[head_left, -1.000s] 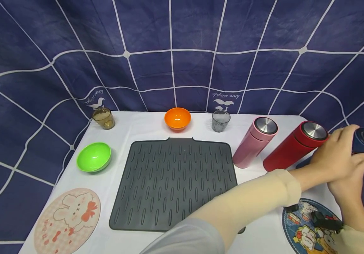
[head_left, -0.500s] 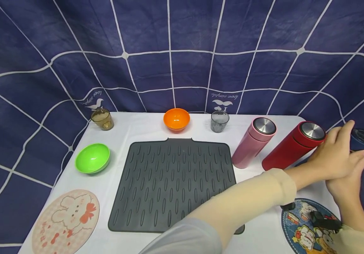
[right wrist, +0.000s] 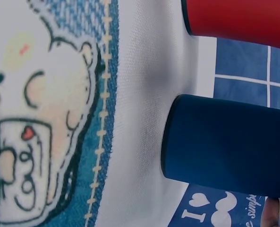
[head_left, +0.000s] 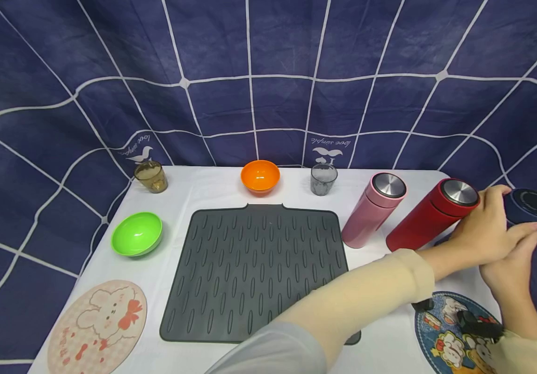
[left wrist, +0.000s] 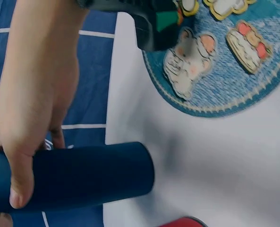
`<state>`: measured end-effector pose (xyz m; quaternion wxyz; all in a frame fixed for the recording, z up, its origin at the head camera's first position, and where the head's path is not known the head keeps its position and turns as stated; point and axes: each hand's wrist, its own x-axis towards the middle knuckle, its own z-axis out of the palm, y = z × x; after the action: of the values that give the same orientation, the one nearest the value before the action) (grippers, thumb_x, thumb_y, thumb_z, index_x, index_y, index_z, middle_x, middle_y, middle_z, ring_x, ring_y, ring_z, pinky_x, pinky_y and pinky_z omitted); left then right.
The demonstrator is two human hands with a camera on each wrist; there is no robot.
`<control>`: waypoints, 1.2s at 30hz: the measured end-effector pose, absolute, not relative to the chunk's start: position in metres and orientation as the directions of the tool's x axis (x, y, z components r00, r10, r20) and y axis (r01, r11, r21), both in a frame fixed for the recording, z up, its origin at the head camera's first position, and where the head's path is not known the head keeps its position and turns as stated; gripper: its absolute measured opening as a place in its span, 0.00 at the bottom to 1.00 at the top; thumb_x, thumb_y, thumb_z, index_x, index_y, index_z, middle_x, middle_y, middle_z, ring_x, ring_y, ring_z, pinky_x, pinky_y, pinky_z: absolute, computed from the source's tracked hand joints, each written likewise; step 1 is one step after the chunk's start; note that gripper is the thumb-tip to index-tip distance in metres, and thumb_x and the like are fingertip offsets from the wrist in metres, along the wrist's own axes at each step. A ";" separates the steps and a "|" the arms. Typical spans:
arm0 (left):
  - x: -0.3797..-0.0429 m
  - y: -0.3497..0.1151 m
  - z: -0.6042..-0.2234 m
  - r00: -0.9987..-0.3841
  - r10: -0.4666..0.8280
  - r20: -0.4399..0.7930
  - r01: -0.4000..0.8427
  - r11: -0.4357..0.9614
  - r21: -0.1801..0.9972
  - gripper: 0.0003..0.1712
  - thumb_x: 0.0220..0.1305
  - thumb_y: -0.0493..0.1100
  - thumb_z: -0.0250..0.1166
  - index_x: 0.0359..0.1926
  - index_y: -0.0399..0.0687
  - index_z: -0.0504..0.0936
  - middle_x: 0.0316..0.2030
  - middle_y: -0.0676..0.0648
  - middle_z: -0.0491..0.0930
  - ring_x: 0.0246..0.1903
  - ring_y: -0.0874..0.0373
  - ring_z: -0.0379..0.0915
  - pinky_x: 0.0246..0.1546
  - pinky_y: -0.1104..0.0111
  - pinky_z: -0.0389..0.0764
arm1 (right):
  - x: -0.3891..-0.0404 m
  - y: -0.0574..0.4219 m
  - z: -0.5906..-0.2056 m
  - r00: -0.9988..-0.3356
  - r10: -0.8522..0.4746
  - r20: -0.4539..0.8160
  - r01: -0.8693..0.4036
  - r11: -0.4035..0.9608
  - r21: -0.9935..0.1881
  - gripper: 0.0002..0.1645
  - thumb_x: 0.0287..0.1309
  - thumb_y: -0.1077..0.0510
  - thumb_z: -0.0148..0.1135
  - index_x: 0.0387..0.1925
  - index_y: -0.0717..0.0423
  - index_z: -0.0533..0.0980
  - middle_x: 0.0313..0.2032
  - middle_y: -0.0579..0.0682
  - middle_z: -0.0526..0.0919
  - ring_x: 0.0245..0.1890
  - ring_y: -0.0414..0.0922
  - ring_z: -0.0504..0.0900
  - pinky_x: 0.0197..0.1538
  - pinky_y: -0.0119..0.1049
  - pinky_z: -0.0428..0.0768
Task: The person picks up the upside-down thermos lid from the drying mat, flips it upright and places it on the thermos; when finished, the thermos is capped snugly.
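At the far right in the head view a dark blue thermos (head_left: 532,205) has its round top facing up. My left hand (head_left: 481,231) reaches across and holds it near the top, fingers on one side and thumb on the other. Below, my right hand (head_left: 513,267) grips the body. In the left wrist view the right hand (left wrist: 33,113) has its thumb curled round the thermos (left wrist: 97,172). The right wrist view shows the base end of the thermos (right wrist: 224,142) with fingertips (right wrist: 271,213) at its edge. I cannot tell whether the base touches the table.
A red thermos (head_left: 427,221) and a pink thermos (head_left: 366,221) stand left of the hands. A grey ridged mat (head_left: 259,270) lies mid-table. Around it are an orange bowl (head_left: 260,176), green bowl (head_left: 136,234), two glasses, a rabbit placemat (head_left: 100,322) and a blue placemat (head_left: 441,337).
The blue thermos's top has shifted slightly left. My left fingers lifted and straightened half a second ago, and now bear on the thermos again.
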<state>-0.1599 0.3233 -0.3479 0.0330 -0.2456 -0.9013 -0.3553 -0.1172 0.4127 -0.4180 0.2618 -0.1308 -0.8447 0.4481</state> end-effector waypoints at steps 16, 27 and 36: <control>-0.164 0.324 -0.352 -0.855 0.472 0.213 0.487 0.591 0.643 0.37 0.66 0.63 0.50 0.71 0.68 0.47 0.63 0.68 0.56 0.61 0.82 0.53 0.57 0.87 0.59 | -0.118 0.413 -0.417 -0.817 0.502 0.284 0.052 0.555 -0.830 0.46 0.56 0.55 0.58 0.68 0.40 0.42 0.67 0.38 0.54 0.66 0.32 0.54 0.64 0.21 0.51; -0.164 0.325 -0.353 -0.855 0.463 0.232 0.493 0.592 0.637 0.37 0.65 0.63 0.53 0.70 0.63 0.50 0.60 0.66 0.62 0.58 0.80 0.59 0.55 0.87 0.61 | -0.119 0.412 -0.417 -0.815 0.506 0.282 0.044 0.539 -0.841 0.46 0.55 0.57 0.58 0.67 0.39 0.43 0.68 0.40 0.54 0.67 0.32 0.54 0.65 0.23 0.50; -0.162 0.326 -0.350 -0.891 0.399 0.216 0.435 0.612 0.660 0.44 0.52 0.69 0.63 0.66 0.68 0.53 0.56 0.69 0.62 0.50 0.81 0.64 0.46 0.89 0.65 | -0.118 0.413 -0.419 -0.833 0.445 0.329 -0.028 0.560 -0.828 0.55 0.53 0.61 0.58 0.72 0.47 0.35 0.72 0.46 0.48 0.68 0.30 0.50 0.65 0.14 0.46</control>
<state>-0.1620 0.3259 -0.3498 0.0236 -0.2323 -0.8975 -0.3740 -0.1183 0.4131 -0.4189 0.2612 -0.1237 -0.8436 0.4526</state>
